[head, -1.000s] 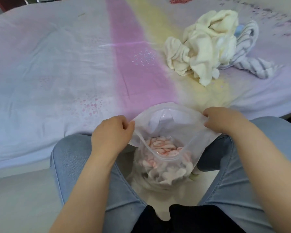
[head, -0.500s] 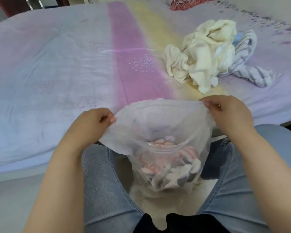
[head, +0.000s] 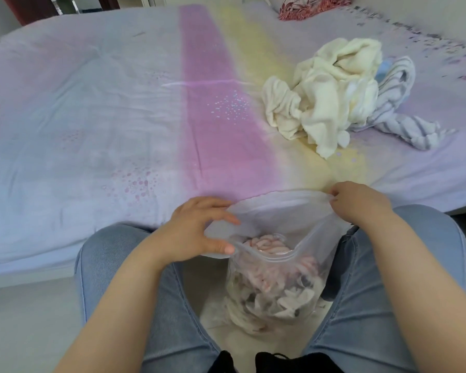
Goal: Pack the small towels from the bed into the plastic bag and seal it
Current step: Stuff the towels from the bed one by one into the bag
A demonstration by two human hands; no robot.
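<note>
A clear plastic zip bag (head: 285, 214) hangs between my knees, its mouth gaping. Pink and white small towels (head: 269, 244) fill its lower part. My left hand (head: 197, 232) pinches the bag's left rim between thumb and fingers. The right top corner of the bag is gripped by my right hand (head: 361, 201). On the bed to the right lies a heap of cream towels (head: 326, 92), with a grey-striped towel (head: 396, 103) beside it.
The bed (head: 92, 130) with a pastel lilac, pink and yellow sheet spreads ahead, its front edge at my knees. A red patterned cloth (head: 310, 6) lies at the far edge. Pale floor shows at lower left. My legs in blue jeans flank the bag.
My left hand has shifted right along the bag's rim, and the near rim has sagged so the mouth gapes. The right hand keeps its corner.
</note>
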